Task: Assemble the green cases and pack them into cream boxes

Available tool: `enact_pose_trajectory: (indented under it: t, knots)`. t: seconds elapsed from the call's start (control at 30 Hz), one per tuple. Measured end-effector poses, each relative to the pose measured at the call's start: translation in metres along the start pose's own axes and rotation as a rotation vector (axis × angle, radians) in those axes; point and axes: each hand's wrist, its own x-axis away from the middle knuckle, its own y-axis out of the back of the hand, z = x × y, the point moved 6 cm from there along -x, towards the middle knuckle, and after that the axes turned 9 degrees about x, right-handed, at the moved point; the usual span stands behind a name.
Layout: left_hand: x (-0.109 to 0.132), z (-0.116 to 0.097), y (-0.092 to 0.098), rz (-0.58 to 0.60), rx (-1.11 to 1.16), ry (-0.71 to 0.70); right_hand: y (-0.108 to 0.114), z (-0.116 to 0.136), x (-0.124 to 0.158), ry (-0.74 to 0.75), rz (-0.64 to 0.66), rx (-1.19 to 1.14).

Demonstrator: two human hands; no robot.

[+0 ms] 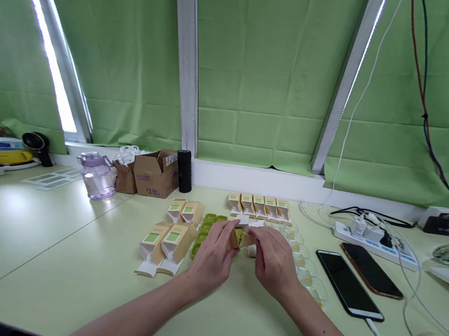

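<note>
Between my hands is a small tan cardboard box point(235, 239) with its white inner flaps raised and something green showing inside. My left hand point(213, 256) grips the box's left side. My right hand point(277, 262) is closed on its right edge, at a flap. Partly hidden by my left hand, several green cups point(202, 237) stand in rows. Beside my right hand are several clear domed plastic pieces point(306, 266) with yellowish spots. A small white object point(252, 251) lies below the right fingers. To the left stand several tan boxes point(175, 241) with green labels and open white flaps.
More tan boxes point(258, 206) form a row at the back. Two phones point(350, 283) point(372, 269) and a power strip point(375, 246) with cables lie on the right. A purple jug point(98, 179), a cardboard carton point(155, 175) and a black cylinder point(184, 171) stand back left.
</note>
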Motion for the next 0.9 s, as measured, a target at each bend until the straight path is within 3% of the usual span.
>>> enact_pose_trajectory:
  t: [0.2,0.57,0.9]
  knots:
    - [0.001,0.007,0.000,-0.013,0.021,0.048,0.002,0.000,-0.002,-0.065,0.007,-0.062]
    - [0.002,0.006,0.002,-0.042,0.004,0.017,-0.008,0.008,0.002,-0.103,0.154,-0.160]
    - [0.003,-0.007,-0.005,0.019,-0.156,-0.102,-0.019,-0.010,0.008,-0.495,0.206,-0.344]
